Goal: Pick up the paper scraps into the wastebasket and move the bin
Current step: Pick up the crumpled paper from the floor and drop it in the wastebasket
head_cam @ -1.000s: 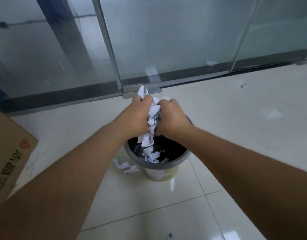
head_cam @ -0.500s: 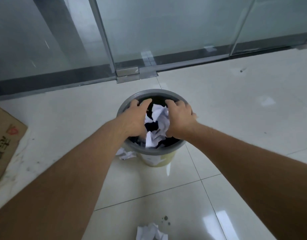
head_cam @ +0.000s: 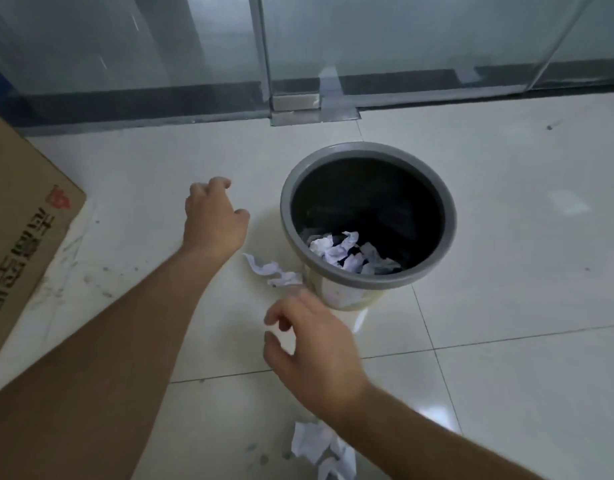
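A round wastebasket with a grey rim (head_cam: 451,216) and a pale yellow body stands on the tiled floor, with crumpled white paper (head_cam: 343,252) lying inside it. One paper scrap (head_cam: 274,271) lies on the floor against the bin's left side. Another crumpled scrap (head_cam: 321,448) lies near the bottom edge, partly under my right forearm. My left hand (head_cam: 213,220) hovers left of the bin, empty, fingers loosely curled. My right hand (head_cam: 312,344) hangs just in front of the bin, empty with fingers apart, a little below the scrap by the bin.
A brown cardboard box (head_cam: 21,244) sits at the left edge. Glass partitions with a dark base strip (head_cam: 160,102) and a metal floor bracket (head_cam: 298,105) run along the back. White floor tiles (head_cam: 523,375) stretch to the right of the bin.
Both hands let the wad of paper fall into the bin and drew back out to its left and front. The view has swung so the bin sits further right.
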Demonstrator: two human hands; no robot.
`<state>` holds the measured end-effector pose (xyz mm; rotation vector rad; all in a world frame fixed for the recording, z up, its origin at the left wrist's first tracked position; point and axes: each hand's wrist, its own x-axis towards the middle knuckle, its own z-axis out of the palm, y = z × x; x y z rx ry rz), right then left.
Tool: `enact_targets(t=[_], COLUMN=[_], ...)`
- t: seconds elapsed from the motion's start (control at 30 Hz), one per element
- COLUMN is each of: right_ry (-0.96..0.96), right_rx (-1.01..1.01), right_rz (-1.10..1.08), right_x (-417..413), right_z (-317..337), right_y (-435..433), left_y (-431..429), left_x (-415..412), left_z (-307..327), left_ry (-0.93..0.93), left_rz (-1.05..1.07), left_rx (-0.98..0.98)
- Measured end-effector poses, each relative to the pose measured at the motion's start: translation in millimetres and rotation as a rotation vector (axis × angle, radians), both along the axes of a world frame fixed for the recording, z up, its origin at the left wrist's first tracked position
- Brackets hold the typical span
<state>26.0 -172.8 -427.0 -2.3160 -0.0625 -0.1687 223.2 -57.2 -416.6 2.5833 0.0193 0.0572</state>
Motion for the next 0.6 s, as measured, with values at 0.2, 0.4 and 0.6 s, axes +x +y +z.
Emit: enact_targets(t=[0.2, 0.4, 0.6], right_ry=[0.791, 0.808, 0.71], right_rx=[-0.14, -0.215, -0.283], right_rz=[-0.01, 0.082, 0.139], right_x=[-84, -123, -118], right_z=[-117, -154, -176], right_y=[-16, -20, -17], left_y=[9, -25, -43], left_x=[-33, -28, -37], left_z=[-91, -142, -174], left_ry=[0.427, 0.501, 0.545], left_rz=[-0.275, -0.394, -0.462], left_rx=[0.201, 0.38, 0.485])
